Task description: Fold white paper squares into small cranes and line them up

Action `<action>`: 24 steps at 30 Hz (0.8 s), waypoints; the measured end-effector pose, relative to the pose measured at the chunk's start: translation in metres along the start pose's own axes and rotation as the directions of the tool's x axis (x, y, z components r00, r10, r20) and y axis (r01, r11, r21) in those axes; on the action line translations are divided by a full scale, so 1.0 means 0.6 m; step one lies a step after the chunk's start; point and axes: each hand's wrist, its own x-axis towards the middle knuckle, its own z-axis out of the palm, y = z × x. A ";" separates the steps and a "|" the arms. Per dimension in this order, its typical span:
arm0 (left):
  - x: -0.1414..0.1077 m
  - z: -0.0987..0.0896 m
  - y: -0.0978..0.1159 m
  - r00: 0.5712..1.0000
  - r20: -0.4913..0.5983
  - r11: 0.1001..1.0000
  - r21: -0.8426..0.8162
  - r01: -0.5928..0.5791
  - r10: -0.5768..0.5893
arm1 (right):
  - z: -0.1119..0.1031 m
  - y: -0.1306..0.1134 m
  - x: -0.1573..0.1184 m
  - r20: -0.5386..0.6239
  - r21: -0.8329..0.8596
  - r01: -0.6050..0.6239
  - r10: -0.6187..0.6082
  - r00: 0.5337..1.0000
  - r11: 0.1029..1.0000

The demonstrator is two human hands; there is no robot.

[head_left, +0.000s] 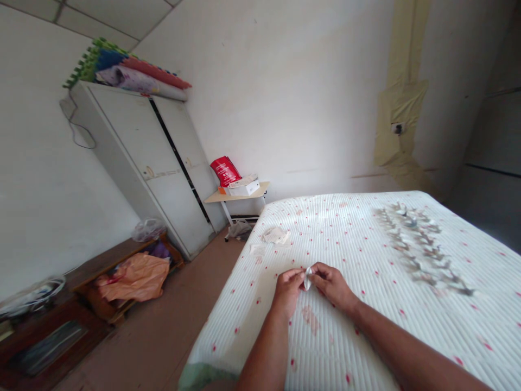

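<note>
Between my two hands, above the near part of the bed, is a small folded piece of white paper [308,278]. My left hand [288,288] pinches its left side with thumb and fingers. The right side is pinched by my right hand [330,283]. Farther off on the bed lie some loose paper pieces [275,235]. Several small folded paper figures [423,244] stand in rows on the right part of the bed; they look blurred.
The bed [325,217] has a white quilted cover with red dots. Behind it at left, a small table [234,197] holds a red bag [225,171] and a white box [244,187]. A grey cabinet [138,146] and a low wooden cabinet [52,347] stand at left.
</note>
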 end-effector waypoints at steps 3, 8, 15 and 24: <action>0.002 -0.001 -0.005 1.000 -0.021 0.999 0.037 -0.016 0.017 | -0.001 -0.004 -0.001 -0.013 -0.042 0.022 -0.022 1.000 0.999; 0.004 -0.001 -0.006 0.998 -0.048 0.990 0.135 -0.033 0.039 | -0.001 -0.008 -0.003 0.020 -0.060 0.074 -0.072 0.997 0.995; -0.002 0.009 0.005 0.993 -0.090 0.966 0.252 -0.057 0.082 | 0.001 0.002 -0.003 -0.002 -0.119 0.078 -0.079 0.997 0.990; -0.006 0.014 0.009 0.993 -0.061 0.940 0.333 -0.071 0.097 | -0.005 0.002 -0.001 -0.084 -0.216 0.100 -0.120 0.989 0.971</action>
